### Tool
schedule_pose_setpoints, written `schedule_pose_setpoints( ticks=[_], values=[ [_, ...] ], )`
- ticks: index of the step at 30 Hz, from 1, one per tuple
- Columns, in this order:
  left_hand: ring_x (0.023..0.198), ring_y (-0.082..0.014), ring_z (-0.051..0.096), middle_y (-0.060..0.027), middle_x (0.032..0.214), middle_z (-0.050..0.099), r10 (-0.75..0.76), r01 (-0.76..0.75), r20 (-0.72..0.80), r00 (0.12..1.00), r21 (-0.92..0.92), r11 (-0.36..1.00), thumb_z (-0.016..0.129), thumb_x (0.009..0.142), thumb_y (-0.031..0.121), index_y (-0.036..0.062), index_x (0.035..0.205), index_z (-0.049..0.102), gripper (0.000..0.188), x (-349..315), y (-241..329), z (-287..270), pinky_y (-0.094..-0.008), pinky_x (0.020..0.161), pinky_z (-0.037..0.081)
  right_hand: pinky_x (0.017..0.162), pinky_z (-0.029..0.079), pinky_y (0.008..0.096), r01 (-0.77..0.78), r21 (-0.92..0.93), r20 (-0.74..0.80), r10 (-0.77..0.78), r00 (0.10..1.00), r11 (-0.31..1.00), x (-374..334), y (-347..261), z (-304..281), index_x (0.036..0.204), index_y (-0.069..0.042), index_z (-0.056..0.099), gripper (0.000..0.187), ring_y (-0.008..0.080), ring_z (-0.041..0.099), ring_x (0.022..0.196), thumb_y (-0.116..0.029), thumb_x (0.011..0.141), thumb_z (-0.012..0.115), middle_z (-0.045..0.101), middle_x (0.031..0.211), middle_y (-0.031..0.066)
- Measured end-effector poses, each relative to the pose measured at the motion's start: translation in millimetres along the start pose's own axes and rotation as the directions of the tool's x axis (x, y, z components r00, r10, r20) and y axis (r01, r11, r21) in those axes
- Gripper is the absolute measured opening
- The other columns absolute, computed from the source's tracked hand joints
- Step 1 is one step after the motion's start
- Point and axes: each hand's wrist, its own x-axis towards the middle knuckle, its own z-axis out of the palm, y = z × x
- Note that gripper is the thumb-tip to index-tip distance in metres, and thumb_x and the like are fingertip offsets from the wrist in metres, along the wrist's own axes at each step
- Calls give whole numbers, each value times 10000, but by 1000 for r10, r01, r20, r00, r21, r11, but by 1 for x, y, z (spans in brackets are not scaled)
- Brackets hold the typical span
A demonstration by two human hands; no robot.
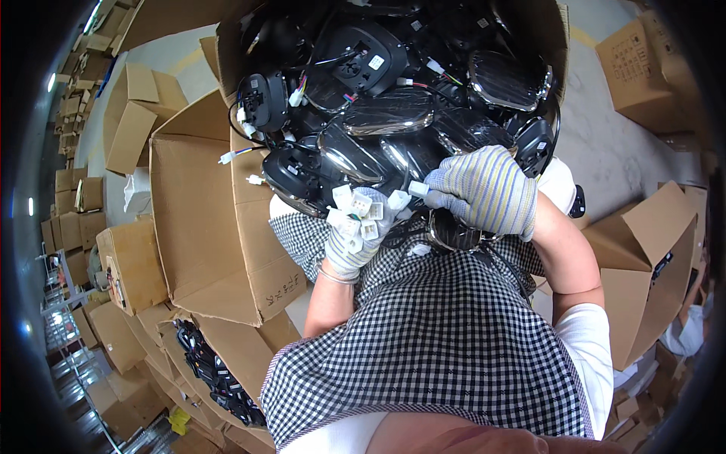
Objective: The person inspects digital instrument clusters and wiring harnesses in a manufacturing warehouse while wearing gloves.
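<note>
My left hand (348, 256), in a striped knit glove, is closed around a bunch of white plastic plug connectors (361, 213). To its right, my right hand (488, 191), gloved alike, pinches a single white connector (418, 189) between thumb and fingers. Another white connector (398, 200) lies between the two hands. Below my right hand rests a dark round unit with a shiny rim (452, 231), partly hidden. Just beyond the hands is a heap of black oval wired units (389, 112), several with chrome edges and loose connectors on coloured wires.
A large cardboard box (561, 53) holds the heap. An opened carton (198, 219) stands close on the left, another (635, 257) on the right. A closed carton (635, 72) sits far right. Black parts (215, 374) fill a box at lower left.
</note>
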Motion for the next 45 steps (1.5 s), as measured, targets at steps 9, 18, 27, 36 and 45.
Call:
schedule_pose_setpoints(
  ticks=[9, 18, 27, 36, 45],
  values=[
    [829, -316, 571, -123, 926, 604, 455, -456, 38, 890, 21, 890, 636, 748, 277, 56, 963, 585, 312, -8, -8, -10, -400, 696, 470, 689, 501, 357, 130, 209, 465, -215, 859, 969, -9, 26, 35, 959, -72, 640, 236, 280, 632, 798, -275, 884, 547, 645, 883, 100],
    [835, -254, 561, 3, 900, 677, 390, -392, 132, 911, -12, 920, 626, 765, 224, 120, 846, 657, 134, -10, 0, -14, -388, 734, 460, 666, 499, 380, 135, 287, 98, -169, 981, 949, -35, 29, 91, 967, -137, 628, 221, 280, 636, 761, -295, 895, 491, 645, 853, 70],
    [798, -195, 607, -16, 849, 668, 433, -427, 5, 902, 178, 887, 667, 773, 199, 111, 861, 683, 126, -5, -2, -13, -341, 699, 457, 635, 529, 342, 209, -9, -110, -209, 972, 978, -22, 29, 37, 1065, -154, 636, 237, 227, 649, 734, -142, 862, 514, 651, 879, 53],
    [842, -151, 601, -184, 1102, 614, 57, 7, 112, 992, -505, 863, 611, 836, 141, -11, 1171, 545, 374, -18, -19, 4, -218, 668, 470, 700, 523, 414, -3, -440, -358, -172, 918, 898, 153, 0, -28, 1049, -70, 608, 253, 301, 644, 854, -212, 843, 572, 641, 985, 131],
    [760, -165, 568, -190, 1078, 596, -201, -31, -156, 967, -857, 515, 523, 890, 542, -87, 1279, 434, 745, -24, -25, 22, -258, 700, 473, 759, 481, 368, -54, -638, -158, -61, 986, 768, 180, 22, -10, 857, -107, 685, 213, 251, 627, 866, -304, 786, 649, 633, 880, 87]
  ],
)
